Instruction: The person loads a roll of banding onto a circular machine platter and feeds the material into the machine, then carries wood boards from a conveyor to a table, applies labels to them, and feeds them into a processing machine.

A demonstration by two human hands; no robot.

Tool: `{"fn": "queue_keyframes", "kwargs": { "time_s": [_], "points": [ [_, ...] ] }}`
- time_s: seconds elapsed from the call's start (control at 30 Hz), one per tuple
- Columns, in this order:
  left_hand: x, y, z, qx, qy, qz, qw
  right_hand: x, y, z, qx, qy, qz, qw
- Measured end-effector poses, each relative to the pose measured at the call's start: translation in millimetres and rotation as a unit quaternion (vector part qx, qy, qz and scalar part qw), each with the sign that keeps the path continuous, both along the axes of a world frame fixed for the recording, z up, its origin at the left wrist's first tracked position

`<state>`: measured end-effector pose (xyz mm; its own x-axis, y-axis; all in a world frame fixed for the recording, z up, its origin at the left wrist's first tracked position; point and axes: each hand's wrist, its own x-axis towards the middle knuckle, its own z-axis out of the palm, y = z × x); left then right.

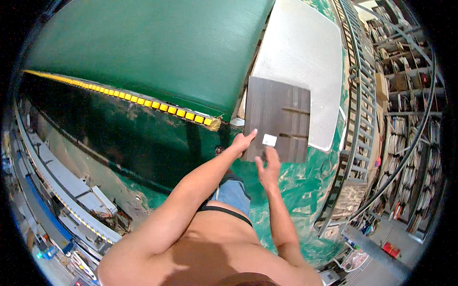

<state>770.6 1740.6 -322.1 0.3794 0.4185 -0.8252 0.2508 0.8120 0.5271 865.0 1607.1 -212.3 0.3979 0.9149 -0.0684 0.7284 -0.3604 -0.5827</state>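
Observation:
A dark brown wood-grain panel (275,107) is in front of me, with two dark slots on its right side and a small white label (269,140) near its lower part. My left hand (244,144) holds the panel at its lower left edge, thumb on the top face and the fingers mostly hidden. Just below the label is my right hand (270,168), thumb and fingers apart and gripping nothing. Its fingertips overlap the panel's lower part; whether they touch it I cannot tell. Behind the panel's far part lies a pale grey-white surface (303,52).
To the left spreads a wide green surface (152,43), edged by a row of yellow blocks (157,105). A roller rack (361,95) runs along the right, with crammed shelves (405,100) beyond. Scuffed green covers the floor (296,200). Machine rails (62,190) stand at lower left.

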Motion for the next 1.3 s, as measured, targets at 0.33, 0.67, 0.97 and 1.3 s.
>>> {"fn": "queue_keyframes", "kwargs": {
  "time_s": [0.33,0.67,0.97,1.3],
  "points": [
    [-71,14,141,0.376,0.064,-0.066,0.922,119,-35,-15,-0.04,0.534,-0.284,0.795],
    [-373,-102,214,0.315,0.172,0.315,0.878,-170,134,55,0.057,0.246,0.059,0.966],
    [-595,-318,144,0.268,0.23,0.786,0.507,-566,141,81,-0.043,0.035,0.581,0.812],
    [-689,-458,104,0.131,0.235,0.931,0.245,-938,-1,45,-0.032,-0.1,0.858,0.503]
  ]
}}
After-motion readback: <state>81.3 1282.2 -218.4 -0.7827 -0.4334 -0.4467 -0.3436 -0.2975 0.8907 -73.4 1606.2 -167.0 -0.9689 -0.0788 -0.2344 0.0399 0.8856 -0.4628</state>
